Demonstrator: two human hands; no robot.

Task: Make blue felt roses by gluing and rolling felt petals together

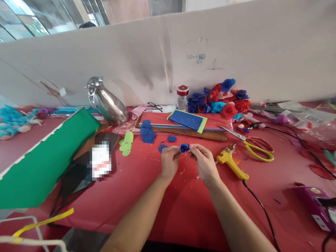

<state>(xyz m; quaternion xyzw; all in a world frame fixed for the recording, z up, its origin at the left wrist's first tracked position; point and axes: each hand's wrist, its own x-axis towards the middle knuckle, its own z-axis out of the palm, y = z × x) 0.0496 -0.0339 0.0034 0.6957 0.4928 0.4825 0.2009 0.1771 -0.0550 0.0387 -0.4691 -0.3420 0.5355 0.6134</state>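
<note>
The hands are close together over the table (181, 224), fingertips closed on a small blue flower (184, 148) between them. The left hand (170, 161) pinches it at its left edge; the right hand (206, 162) grips it from the other side with thumb and fingers. Its rolled centre faces up.

Just beyond the left hand lie a rounded blue piece (162, 148), partly hidden by the fingers, and a smaller blue piece (172, 139). Farther left are a stack of blue pieces (147, 133) and overlapping light-green pieces (126, 144).

To the right of the right hand, a yellow glue gun (232, 162) lies with its black cord running toward the near edge. Behind it, scissors (249, 141) with one yellow and one red handle lie with their blades apart, tips at the pile of coloured sheets (157, 118).

A heap of red and blue flowers (223, 99) is against the wall (131, 59), beside a red-lidded jar (182, 98). A metal jug (109, 103) is at the back left, near a green board (49, 157).
</note>
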